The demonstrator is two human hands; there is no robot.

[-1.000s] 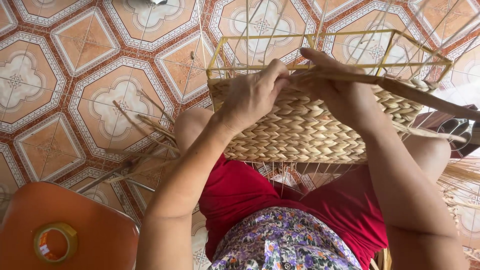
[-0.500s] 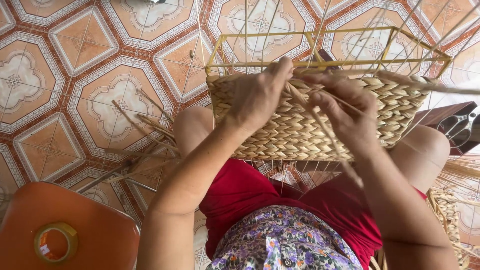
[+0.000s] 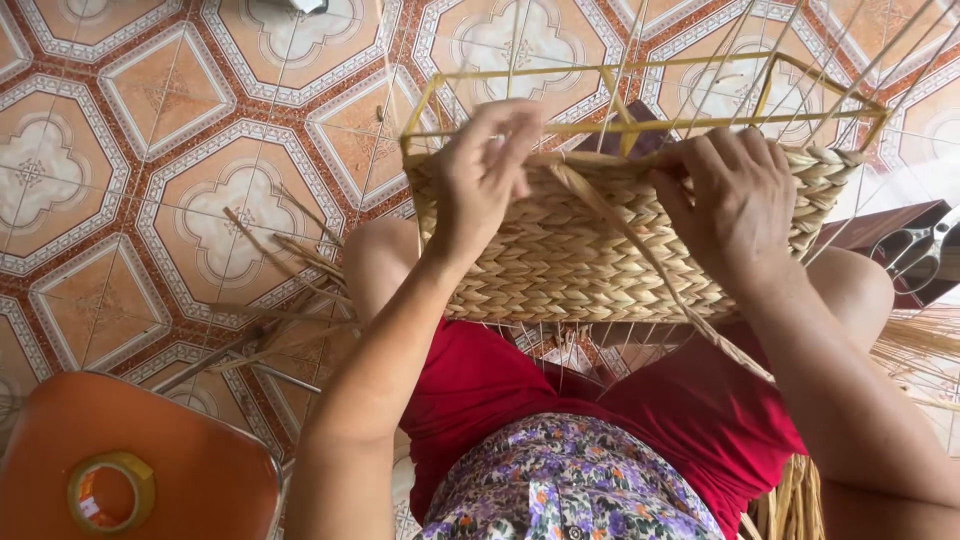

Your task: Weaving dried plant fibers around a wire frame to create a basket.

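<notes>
- The half-woven basket rests on my knees in the middle and upper right of the frame, its woven straw wall facing me.
- Above the weave, the yellow wire frame stands bare, its top rail running across the upper part of the picture.
- My left hand sits at the upper left corner of the woven wall, fingers bent and pinched together at the top row of the weave; what they pinch is too small for me to tell.
- My right hand lies over the top edge of the weave towards the right, fingers curled down onto the braid, clamped on the rim.
- The two hands are apart, with a stretch of the top row between them.
- A loose straw strand runs from the top row between my hands diagonally down towards the lower right, across the front of the weave and past my right forearm.
- More loose straw lies on the patterned floor tiles at the left of my knee.
- An orange stool fills the lower left corner, with a roll of tape lying on it.
- Scissors lie at the right edge of the frame, beyond my right knee.
</notes>
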